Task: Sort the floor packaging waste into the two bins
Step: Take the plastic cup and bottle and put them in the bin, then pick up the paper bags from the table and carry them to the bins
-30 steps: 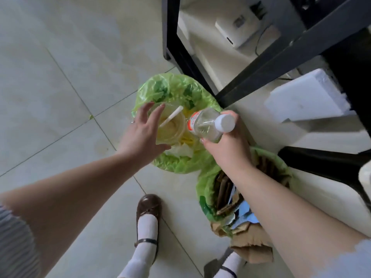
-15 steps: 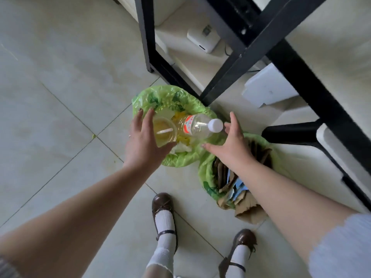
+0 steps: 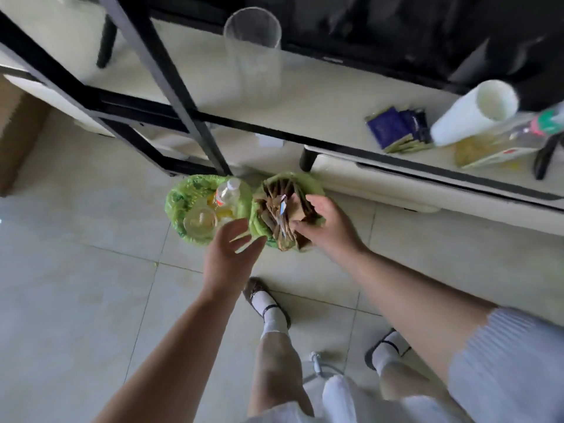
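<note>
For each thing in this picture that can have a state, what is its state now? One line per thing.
left hand: open, holds nothing, above the bins' near edge
right hand: fingers on the cardboard pieces
plastic bottle: capped, lying in the left bin
plastic cup: upright in the left bin, mouth up
left bin: green liner, holds plastics
right bin: stuffed with cardboard pieces

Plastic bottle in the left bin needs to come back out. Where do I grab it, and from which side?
Judging by its pose, take the plastic bottle at the neck just under its white cap, coming down from above on the far side. It leans in the left bin with the cap end uppermost and exposed; the clear cup crowds its lower body on the near side.
</note>
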A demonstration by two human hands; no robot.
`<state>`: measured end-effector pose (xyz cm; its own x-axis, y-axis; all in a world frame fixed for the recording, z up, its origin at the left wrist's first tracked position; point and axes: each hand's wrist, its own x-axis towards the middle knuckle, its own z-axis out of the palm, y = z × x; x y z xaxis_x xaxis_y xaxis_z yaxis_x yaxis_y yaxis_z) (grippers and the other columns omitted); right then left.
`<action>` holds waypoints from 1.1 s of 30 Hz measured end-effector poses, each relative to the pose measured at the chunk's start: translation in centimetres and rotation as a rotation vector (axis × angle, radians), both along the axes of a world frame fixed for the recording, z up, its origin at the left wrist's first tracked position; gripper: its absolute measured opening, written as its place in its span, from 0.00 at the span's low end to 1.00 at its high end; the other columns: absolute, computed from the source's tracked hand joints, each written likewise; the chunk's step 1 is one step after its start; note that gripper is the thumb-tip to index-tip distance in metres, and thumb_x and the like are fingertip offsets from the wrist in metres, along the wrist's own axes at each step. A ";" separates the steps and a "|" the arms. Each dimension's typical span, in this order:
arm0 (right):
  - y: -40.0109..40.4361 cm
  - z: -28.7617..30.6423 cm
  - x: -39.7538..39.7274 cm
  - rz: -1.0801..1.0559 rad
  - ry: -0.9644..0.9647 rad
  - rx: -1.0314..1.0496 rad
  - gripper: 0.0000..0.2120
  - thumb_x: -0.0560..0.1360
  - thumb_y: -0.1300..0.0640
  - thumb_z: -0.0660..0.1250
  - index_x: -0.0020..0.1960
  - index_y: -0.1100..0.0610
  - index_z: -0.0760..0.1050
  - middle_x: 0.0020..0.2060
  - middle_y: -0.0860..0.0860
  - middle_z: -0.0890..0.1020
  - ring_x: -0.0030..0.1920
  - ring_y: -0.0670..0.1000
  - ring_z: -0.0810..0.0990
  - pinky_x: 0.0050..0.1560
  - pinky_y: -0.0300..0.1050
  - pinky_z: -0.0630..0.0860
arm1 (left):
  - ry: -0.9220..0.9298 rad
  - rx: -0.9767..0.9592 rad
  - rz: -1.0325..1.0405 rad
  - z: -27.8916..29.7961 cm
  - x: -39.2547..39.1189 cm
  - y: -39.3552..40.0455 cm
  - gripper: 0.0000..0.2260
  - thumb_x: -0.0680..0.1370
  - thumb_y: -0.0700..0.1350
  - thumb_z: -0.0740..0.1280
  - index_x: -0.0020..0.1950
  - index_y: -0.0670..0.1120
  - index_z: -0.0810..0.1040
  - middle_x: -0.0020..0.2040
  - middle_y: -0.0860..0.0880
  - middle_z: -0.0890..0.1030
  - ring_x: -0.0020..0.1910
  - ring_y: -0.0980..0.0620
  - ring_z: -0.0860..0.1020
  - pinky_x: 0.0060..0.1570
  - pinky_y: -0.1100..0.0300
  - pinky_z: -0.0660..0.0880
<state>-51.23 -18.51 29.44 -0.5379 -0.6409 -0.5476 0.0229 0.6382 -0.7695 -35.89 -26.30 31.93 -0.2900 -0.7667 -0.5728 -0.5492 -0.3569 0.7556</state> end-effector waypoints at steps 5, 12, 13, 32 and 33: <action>15.5 4.6 -7.9 -0.267 -0.033 0.016 0.26 0.69 0.54 0.73 0.65 0.55 0.71 0.65 0.51 0.74 0.67 0.48 0.71 0.59 0.38 0.65 | -0.026 -0.009 -0.128 4.1 -9.1 11.9 0.12 0.72 0.39 0.71 0.54 0.44 0.74 0.50 0.49 0.79 0.44 0.55 0.77 0.32 0.77 0.70; 39.0 12.5 -22.2 -0.607 0.050 -0.011 0.25 0.70 0.52 0.73 0.64 0.55 0.71 0.64 0.52 0.75 0.65 0.49 0.72 0.64 0.43 0.69 | 0.084 0.130 -0.364 9.9 -27.8 32.6 0.20 0.72 0.41 0.71 0.63 0.45 0.72 0.56 0.49 0.77 0.48 0.54 0.76 0.41 0.64 0.70; 42.3 13.1 -23.6 -0.670 0.049 -0.007 0.25 0.70 0.52 0.73 0.64 0.55 0.71 0.64 0.52 0.75 0.65 0.49 0.72 0.64 0.44 0.70 | 0.085 0.136 -0.420 10.5 -30.0 35.1 0.21 0.72 0.42 0.71 0.64 0.46 0.72 0.56 0.50 0.77 0.47 0.55 0.76 0.41 0.64 0.69; 69.1 13.1 -44.0 -1.166 -0.071 0.202 0.20 0.71 0.54 0.72 0.62 0.53 0.73 0.55 0.49 0.77 0.59 0.48 0.75 0.57 0.40 0.68 | 0.001 0.213 -0.820 6.0 -62.7 53.5 0.20 0.72 0.43 0.71 0.63 0.49 0.71 0.57 0.49 0.78 0.46 0.56 0.76 0.41 0.65 0.71; 69.4 12.4 -46.1 -1.167 -0.085 0.212 0.20 0.71 0.54 0.72 0.61 0.52 0.73 0.54 0.48 0.76 0.59 0.47 0.74 0.57 0.40 0.68 | -0.011 0.228 -0.839 5.2 -65.3 54.0 0.20 0.73 0.43 0.71 0.63 0.48 0.71 0.57 0.49 0.78 0.47 0.55 0.76 0.40 0.65 0.71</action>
